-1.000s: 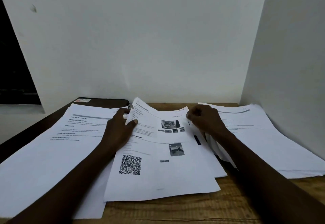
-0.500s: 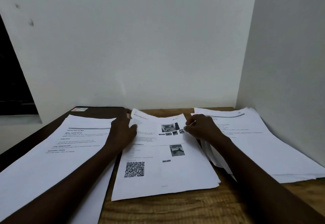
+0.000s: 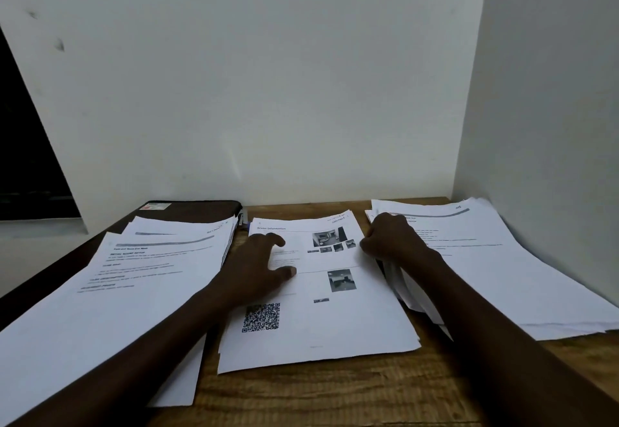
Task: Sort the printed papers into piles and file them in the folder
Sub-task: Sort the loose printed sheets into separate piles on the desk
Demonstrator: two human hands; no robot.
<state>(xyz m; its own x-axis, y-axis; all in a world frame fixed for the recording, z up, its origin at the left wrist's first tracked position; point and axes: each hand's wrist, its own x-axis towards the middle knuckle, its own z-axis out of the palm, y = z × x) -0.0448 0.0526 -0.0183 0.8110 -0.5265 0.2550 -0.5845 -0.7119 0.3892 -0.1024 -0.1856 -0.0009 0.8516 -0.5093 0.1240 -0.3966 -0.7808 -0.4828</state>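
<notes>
Both on mid pile (image 3: 335, 332): L hand (image 3: 258, 265) flat, relaxed; R hand (image 3: 392, 242) pinches edge. We judge it light, floppy, slippery; take by edges.

My middle pile (image 3: 321, 329) lies flat, its top sheet printed with small photos and a QR code. Left of it a bigger pile (image 3: 100, 309) of text sheets covers most of the dark folder (image 3: 201, 208); right of it lies a fanned pile (image 3: 502, 276).
</notes>
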